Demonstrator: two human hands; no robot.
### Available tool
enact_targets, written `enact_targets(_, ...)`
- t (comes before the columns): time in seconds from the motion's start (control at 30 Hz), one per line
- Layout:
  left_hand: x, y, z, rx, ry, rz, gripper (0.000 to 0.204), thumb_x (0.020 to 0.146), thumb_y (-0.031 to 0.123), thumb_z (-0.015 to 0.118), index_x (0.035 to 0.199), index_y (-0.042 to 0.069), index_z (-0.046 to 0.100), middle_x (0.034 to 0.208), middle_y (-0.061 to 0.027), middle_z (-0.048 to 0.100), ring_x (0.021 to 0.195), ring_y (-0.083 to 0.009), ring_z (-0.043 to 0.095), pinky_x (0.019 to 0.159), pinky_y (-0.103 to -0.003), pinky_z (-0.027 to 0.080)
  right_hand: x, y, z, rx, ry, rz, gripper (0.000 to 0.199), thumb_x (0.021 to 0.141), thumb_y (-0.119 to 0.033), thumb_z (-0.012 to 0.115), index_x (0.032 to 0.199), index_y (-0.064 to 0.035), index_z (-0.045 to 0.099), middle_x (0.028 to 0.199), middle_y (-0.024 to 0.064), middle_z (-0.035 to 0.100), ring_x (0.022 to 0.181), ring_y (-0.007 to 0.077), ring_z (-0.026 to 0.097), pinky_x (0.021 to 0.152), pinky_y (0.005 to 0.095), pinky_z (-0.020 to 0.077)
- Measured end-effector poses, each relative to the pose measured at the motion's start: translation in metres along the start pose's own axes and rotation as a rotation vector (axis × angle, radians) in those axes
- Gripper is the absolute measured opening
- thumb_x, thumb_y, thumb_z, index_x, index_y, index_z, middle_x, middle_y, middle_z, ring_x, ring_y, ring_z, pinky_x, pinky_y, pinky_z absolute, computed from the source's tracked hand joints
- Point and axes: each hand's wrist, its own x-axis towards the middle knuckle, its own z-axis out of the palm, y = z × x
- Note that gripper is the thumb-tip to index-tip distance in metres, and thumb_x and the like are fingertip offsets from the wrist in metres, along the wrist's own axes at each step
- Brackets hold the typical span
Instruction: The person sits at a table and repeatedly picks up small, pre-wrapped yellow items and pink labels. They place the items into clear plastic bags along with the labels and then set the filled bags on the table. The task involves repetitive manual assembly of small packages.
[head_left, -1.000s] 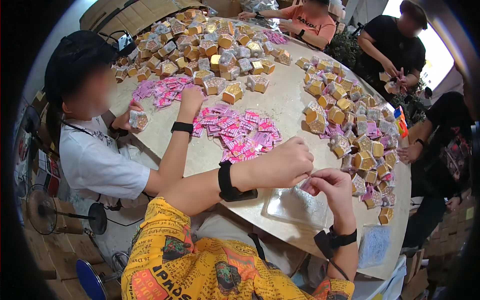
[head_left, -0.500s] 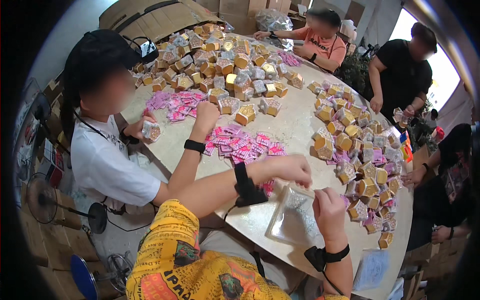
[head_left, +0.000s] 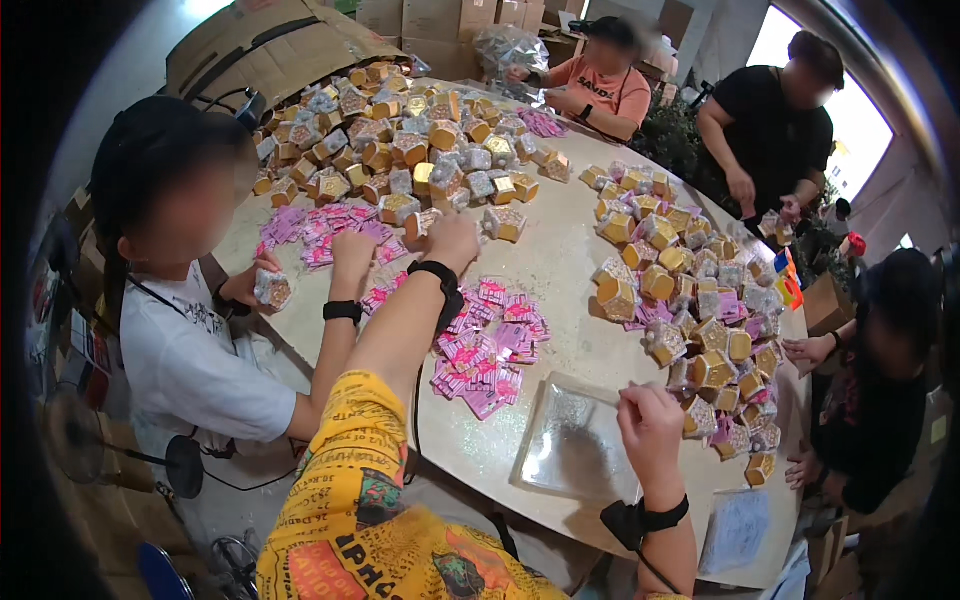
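Observation:
My left hand (head_left: 453, 242) reaches far across the table. It curls down over a gold hexagonal container, which it now mostly covers. Its fingertips are hidden behind the hand. Beside it stand a gold container with a honeycomb-patterned top (head_left: 424, 222) and another gold container (head_left: 505, 223). Below it lie loose pink printed packets (head_left: 485, 355). My right hand (head_left: 650, 410) hovers at the right edge of a stack of clear plastic bags (head_left: 555, 440), fingers bent and pinched together. Whatever is between those fingertips, if anything, is too small to make out.
A big heap of gold and clear containers (head_left: 400, 130) spills from a cardboard box (head_left: 290, 60). Another pile (head_left: 690, 270) lines the right side. A bluish plastic pack (head_left: 735, 530) lies near right. At left, a co-worker (head_left: 190, 350) holds a container; several others stand round the table.
My left hand has moved from beside the right hand, forward and left, onto a gold container. My right hand stays by the bags. The view has shifted slightly.

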Motion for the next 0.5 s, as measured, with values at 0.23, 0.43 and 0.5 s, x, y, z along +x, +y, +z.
enact_targets(0.23,-0.067,0.055,-0.064,-1.437,-0.444,-0.076,0.052,0.08,0.008,0.068,0.126,0.009,0.044,0.113,-0.0095,0.061,0.094,-0.0218,0.064,0.066,-0.039,0.057,0.032,0.002,-0.001,0.055,0.066,0.012,0.005,0.074,0.001,0.063,0.078,0.0001,0.06,0.068,0.0126,0.055,0.056,0.0265,0.054,0.052,0.0333,0.0419)
enact_targets(0.43,-0.135,0.06,-0.068,-2.032,-0.66,-0.066,0.059,0.078,0.001,0.067,0.129,0.007,0.038,0.117,-0.0117,0.056,0.106,-0.0238,0.06,0.082,-0.038,0.057,0.063,-0.014,0.021,0.174,0.069,-0.081,0.005,0.073,0.001,0.064,0.076,-0.0008,0.059,0.067,0.0113,0.053,0.058,0.0265,0.055,0.053,0.0347,0.0433)
enact_targets(0.5,-0.145,0.067,-0.065,-2.101,-0.664,-0.112,0.059,0.077,0.001,0.069,0.128,0.006,0.039,0.116,-0.0119,0.055,0.105,-0.0235,0.06,0.084,-0.036,0.056,0.066,-0.017,0.027,0.156,0.048,-0.125,0.006,0.072,0.001,0.064,0.076,-0.001,0.059,0.067,0.0114,0.053,0.058,0.0272,0.055,0.054,0.0351,0.0438)
